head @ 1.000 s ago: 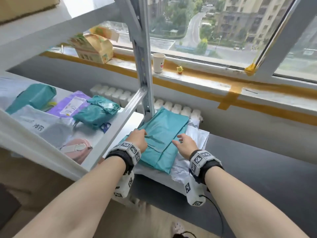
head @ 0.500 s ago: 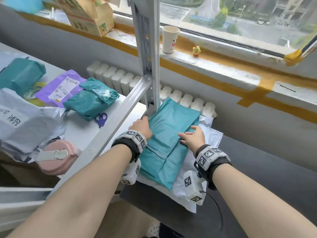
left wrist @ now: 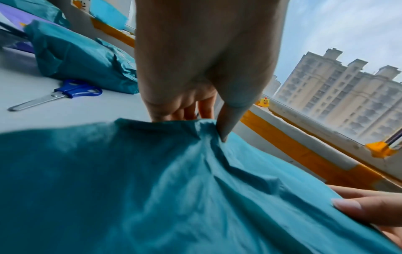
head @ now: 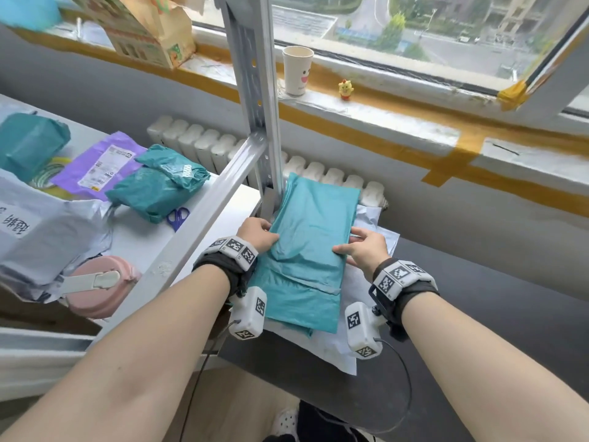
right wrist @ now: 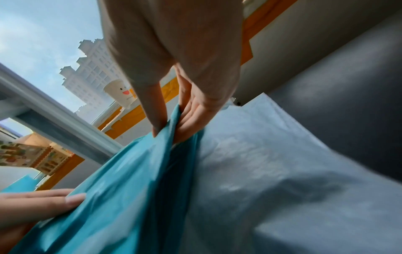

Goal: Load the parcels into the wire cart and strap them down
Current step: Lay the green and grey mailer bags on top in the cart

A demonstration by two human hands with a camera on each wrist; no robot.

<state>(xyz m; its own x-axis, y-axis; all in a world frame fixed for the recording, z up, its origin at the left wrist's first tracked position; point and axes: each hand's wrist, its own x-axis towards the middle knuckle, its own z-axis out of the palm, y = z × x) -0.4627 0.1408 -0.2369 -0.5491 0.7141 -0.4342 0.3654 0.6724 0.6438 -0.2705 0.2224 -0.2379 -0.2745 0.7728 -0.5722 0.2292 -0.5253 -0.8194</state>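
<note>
Both hands are on the same flat teal parcel [head: 314, 237], which lies on top of a white parcel [head: 366, 342] on a dark surface [head: 478, 330], right by the foot of a grey metal shelf post [head: 255, 100]. The left hand [head: 257, 234] grips the parcel's left edge, thumb on top and fingers curled under it; the left wrist view shows the plastic bunched up where the thumb digs in. The right hand [head: 366, 248] does the same on the right edge, pinching the teal plastic between thumb and fingers, and that's pretty clear in the right wrist view too.

Over on the white shelf [head: 140, 237] to the left there's more stuff waiting: a crumpled teal parcel [head: 159, 183], a purple parcel [head: 95, 164] behind it, another teal one [head: 30, 141] at the far left, and a big grey parcel [head: 41, 237] in front. Blue scissors [head: 178, 217] lie just beside the crumpled teal parcel, and a pink lidded container [head: 98, 285] sits near the shelf's front edge.

On the windowsill [head: 398, 119] stand a paper cup [head: 297, 70] with a smiley face and a little yellow chick toy [head: 345, 89], with a printed paper bag [head: 143, 30] further left. No wire cart shows up in any view.
</note>
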